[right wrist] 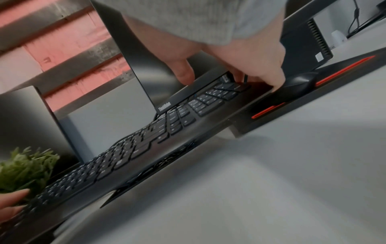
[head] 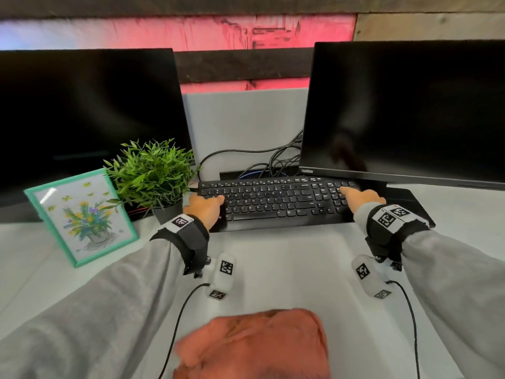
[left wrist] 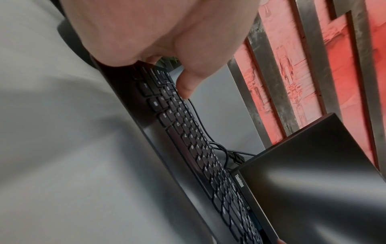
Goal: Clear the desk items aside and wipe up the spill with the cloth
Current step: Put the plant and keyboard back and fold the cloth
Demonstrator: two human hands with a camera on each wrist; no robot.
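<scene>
Grey counter (head: 273, 258) w/ two dark monitors at the back, red-lit plank wall behind. Black keyboard (head: 276, 201) sits btwn them, far edge under the right monitor (head: 404, 110). Left hand (head: 203, 205) grips its left end, thumb on the keys; right hand (head: 363, 196) grips the right end, fingers curled over the far edge. Pink cloth (head: 254, 346) lies at the near edge. Potted plant (head: 153, 173) & framed flower pic (head: 82, 217) stand left of the keyboard.

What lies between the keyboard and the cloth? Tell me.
In the head view, bare grey desk separates the keyboard from the cloth; only the forearms' white tracker modules hang over its edges.
</scene>
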